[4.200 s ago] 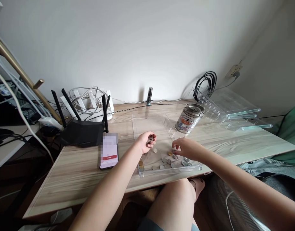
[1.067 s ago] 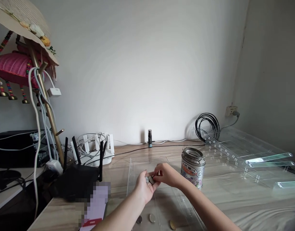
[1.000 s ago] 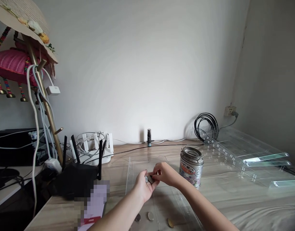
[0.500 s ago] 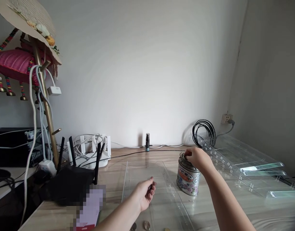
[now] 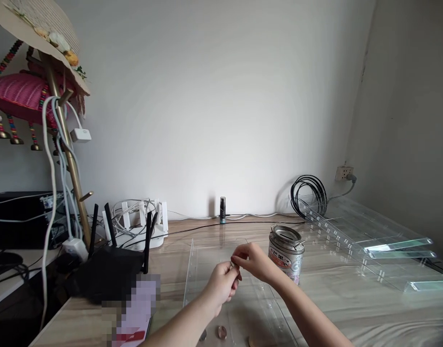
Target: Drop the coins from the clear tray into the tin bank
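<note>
My left hand (image 5: pixel 221 284) is closed, its fingers curled round small things that look like coins, mostly hidden. At its thumb my right hand (image 5: pixel 252 260) pinches the edge of what looks like a coin (image 5: pixel 232 264). Both hands touch each other above a clear plastic tray (image 5: pixel 188 270). Several round coins lie on the tray near the bottom of the view, among them a silvery one (image 5: pixel 222 332) and a yellowish one (image 5: pixel 251 341). Just right of my right hand stands an upright metal tin (image 5: pixel 279 260) with a printed label; a dark slot shows in its top. My right forearm covers its lower part.
Clear plastic panels (image 5: pixel 362 250) lie at the right, by a coil of black cable (image 5: pixel 308 197). A small dark bottle (image 5: pixel 222 210) stands by the wall. At left are a black router (image 5: pixel 109 274), a white router (image 5: pixel 145 241) and a stand with hanging cables (image 5: pixel 73 173).
My right hand has left the tin's top and moved left and down to my left hand, where it now pinches. The left hand has stayed nearly in place.
</note>
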The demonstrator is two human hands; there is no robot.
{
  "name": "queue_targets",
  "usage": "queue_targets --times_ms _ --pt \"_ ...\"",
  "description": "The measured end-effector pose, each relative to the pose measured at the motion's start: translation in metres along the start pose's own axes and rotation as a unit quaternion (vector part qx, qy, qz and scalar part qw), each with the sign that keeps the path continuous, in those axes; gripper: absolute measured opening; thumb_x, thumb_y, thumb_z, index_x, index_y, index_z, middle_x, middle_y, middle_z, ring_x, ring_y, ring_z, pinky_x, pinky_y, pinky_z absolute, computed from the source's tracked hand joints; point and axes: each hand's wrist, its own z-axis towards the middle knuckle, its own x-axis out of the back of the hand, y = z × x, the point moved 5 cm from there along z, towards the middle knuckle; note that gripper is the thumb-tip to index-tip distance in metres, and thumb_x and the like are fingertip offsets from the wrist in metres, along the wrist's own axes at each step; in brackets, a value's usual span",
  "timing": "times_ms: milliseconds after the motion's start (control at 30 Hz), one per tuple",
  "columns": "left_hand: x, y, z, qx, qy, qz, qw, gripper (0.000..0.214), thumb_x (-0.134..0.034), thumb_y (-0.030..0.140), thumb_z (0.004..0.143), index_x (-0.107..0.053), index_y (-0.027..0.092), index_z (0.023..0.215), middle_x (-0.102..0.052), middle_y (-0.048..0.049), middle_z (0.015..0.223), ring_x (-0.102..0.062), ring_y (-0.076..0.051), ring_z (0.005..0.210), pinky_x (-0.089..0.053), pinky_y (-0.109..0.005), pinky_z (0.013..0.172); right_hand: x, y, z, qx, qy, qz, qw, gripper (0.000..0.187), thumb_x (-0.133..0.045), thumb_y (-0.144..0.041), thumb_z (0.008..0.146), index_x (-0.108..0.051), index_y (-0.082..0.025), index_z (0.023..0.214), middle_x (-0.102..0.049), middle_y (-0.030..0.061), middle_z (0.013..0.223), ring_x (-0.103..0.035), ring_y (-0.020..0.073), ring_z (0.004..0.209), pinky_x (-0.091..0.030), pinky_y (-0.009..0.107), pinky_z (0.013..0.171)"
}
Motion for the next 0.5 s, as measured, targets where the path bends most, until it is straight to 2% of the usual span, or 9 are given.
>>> queue_targets --times_ms 67,133,200,267,333,400,500 --pt "-0.001 0.0 0.0 -0.007 -0.007 -0.002 1.0 0.029 -0.045 0.045 0.07 -0.039 0.017 0.063 -0.036 0.008 0.047 -0.022 0.0 0.032 -0.006 -0.018 0.037 -0.001 -0.002 0.001 0.0 0.007 0.008 1.0 0.017 -0.046 -0.024 0.069 -0.058 -0.017 0.059 -0.061 0.001 0.057 -0.054 0.0136 0.054 -0.039 0.022 0.048" --pt "-0.001 -0.001 0.0 0.002 -0.011 -0.01 1.0 0.025 -0.043 0.04 0.071 -0.04 0.017 0.064 -0.037 0.0074 0.049 -0.023 0.0 0.032 -0.007 -0.018 0.037 0.021 -0.002 -0.003 0.016 0.092 -0.04 0.995 0.017 -0.045 -0.025 0.07 -0.059 -0.019 0.062 -0.063 0.001 0.063 -0.055 0.0141 0.06 -0.041 0.023 0.055" --pt "-0.001 -0.002 0.0 0.022 -0.009 -0.017 1.0 0.02 -0.041 0.035 0.071 -0.042 0.016 0.066 -0.038 0.0068 0.049 -0.025 0.0 0.032 -0.008 -0.018 0.037 0.059 0.004 -0.014 -0.001 0.238 -0.139 0.961 0.02 -0.044 -0.029 0.072 -0.061 -0.021 0.067 -0.064 0.0021 0.074 -0.055 0.0161 0.072 -0.041 0.025 0.063" --pt "-0.001 -0.004 0.001 0.042 -0.005 -0.019 0.999 0.017 -0.041 0.032 0.07 -0.043 0.016 0.069 -0.039 0.0064 0.049 -0.027 -0.001 0.032 -0.009 -0.018 0.037 0.095 0.018 -0.027 -0.072 0.348 -0.234 0.905 0.022 -0.043 -0.034 0.071 -0.062 -0.021 0.068 -0.063 0.0036 0.08 -0.054 0.0191 0.08 -0.04 0.027 0.065" --pt "-0.001 -0.004 0.001 0.046 -0.001 -0.009 0.999 0.016 -0.041 0.031 0.07 -0.044 0.015 0.071 -0.04 0.006 0.05 -0.028 -0.001 0.033 -0.01 -0.018 0.037 0.117 0.039 -0.035 -0.166 0.357 -0.279 0.876 0.023 -0.045 -0.035 0.069 -0.064 -0.022 0.068 -0.064 0.0043 0.079 -0.053 0.0209 0.081 -0.039 0.027 0.059" --pt "-0.001 -0.004 0.001 0.04 0.002 0.008 0.999 0.017 -0.043 0.031 0.07 -0.046 0.015 0.071 -0.04 0.0057 0.051 -0.028 -0.001 0.034 -0.011 -0.018 0.038 0.126 0.059 -0.038 -0.229 0.312 -0.287 0.876 0.023 -0.045 -0.035 0.067 -0.065 -0.023 0.068 -0.064 0.0037 0.074 -0.055 0.0207 0.076 -0.038 0.026 0.054" --pt "-0.001 -0.005 0.001 0.028 -0.004 0.021 0.999 0.024 -0.045 0.037 0.07 -0.048 0.013 0.071 -0.04 0.0056 0.051 -0.026 0.0 0.035 -0.01 -0.018 0.038 0.126 0.07 -0.037 -0.221 0.286 -0.302 0.882 0.025 -0.045 -0.035 0.068 -0.066 -0.023 0.07 -0.065 0.0031 0.073 -0.054 0.0204 0.075 -0.038 0.026 0.056"
